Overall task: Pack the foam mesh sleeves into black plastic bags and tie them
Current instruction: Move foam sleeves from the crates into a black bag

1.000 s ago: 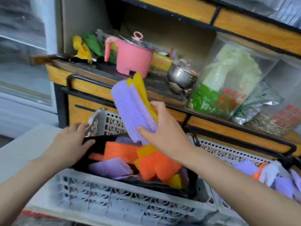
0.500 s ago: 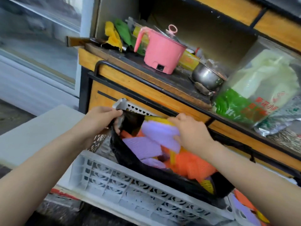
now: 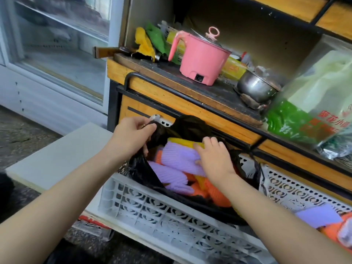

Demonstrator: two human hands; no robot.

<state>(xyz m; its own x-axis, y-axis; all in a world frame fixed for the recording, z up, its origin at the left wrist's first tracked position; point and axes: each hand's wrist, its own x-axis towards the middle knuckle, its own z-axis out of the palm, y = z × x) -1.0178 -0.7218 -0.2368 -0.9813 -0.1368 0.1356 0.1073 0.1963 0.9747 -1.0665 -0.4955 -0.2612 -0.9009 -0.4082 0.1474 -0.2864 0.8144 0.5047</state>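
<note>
Cluttered shop shelving fills the background, and low in front of it stands the white plastic crate [image 3: 152, 212] that I take my bearings from. Inside the crate, toward its left end, sits the black plastic bag [image 3: 142, 170], its mouth open and its belly already heaped with foam mesh sleeves [image 3: 181, 155] in purple, orange and yellow. My left hand [image 3: 133, 134] pinches the bag's rim at the crate's far left corner, lifting that edge. My right hand [image 3: 213, 157] lies on top of the pile in the middle of the bag, fingers over a yellow sleeve and palm on a purple one; I cannot tell whether it is grasping them or only pressing them down. Some loose sleeves [image 3: 320, 216] lie in the crate's right end, outside the bag, so I judge the packing unfinished and the tying not begun. What worries me is that only one side of the mouth is held, while the near rim lies low along the crate's near wall. If I push hard, the springy foam may bounce back and sleeves could spill over that slack edge. The film looks thin, so tugging at one pinched spot might stretch or tear it, and overfilling would leave too little slack for a knot. Above and behind the crate, the wooden desk [image 3: 152, 86] carries a pink pot [image 3: 200, 58] and a steel bowl [image 3: 255, 86], and its black rail [image 3: 171, 100] looks close enough to the bag's top to snag it. Left of the crate lie a pale board [image 3: 62, 155] and a glass-door cooler [image 3: 57, 44].
</note>
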